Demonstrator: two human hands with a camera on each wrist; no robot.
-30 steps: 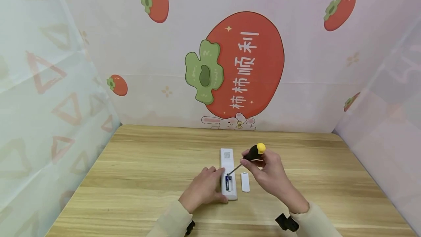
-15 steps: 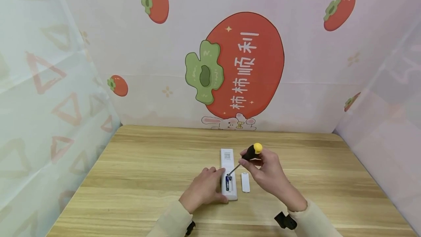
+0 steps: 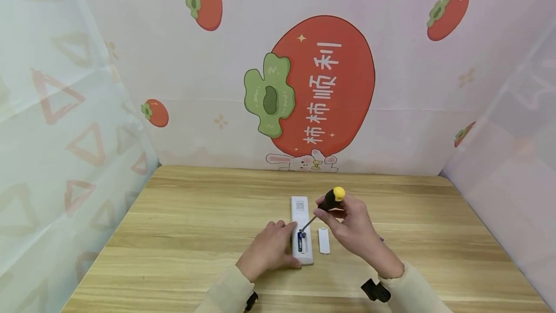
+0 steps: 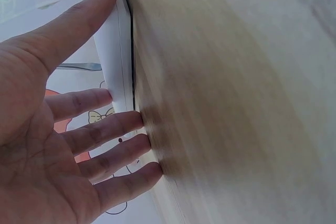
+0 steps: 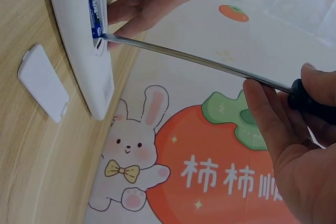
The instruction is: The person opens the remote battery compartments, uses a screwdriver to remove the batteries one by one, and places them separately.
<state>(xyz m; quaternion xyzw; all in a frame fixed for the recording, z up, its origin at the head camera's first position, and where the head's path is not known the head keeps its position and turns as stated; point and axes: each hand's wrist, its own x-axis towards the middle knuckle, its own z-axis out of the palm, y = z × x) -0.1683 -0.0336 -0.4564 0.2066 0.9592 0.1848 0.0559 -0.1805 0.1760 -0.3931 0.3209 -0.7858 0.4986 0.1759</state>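
A white remote control [image 3: 299,214] lies back-up on the table, its battery compartment uncovered. Inside, a blue battery [image 5: 94,14] lies along one side. My left hand [image 3: 270,248] steadies the remote from the left; in the left wrist view the fingers are fairly straight, with the thumb against the near end and the index fingertip against the side. With thumb and fingers my right hand [image 3: 357,228] grips a black-and-yellow screwdriver [image 3: 332,199]. Its shaft slants down left, and the tip meets the battery's far end. The white battery cover [image 3: 324,241] lies just right of the remote.
A small dark object [image 3: 381,238] peeks out beside the right wrist, mostly hidden. The wood-grain table [image 3: 195,216] ends at a back wall cloth [image 3: 404,110] printed with persimmons and a rabbit. More cloth hangs at both sides.
The screwdriver handle and right hand have shifted slightly left, while the tip stays at the battery's end. A small dark object now shows beside the right wrist. The left hand and remote keep their place.
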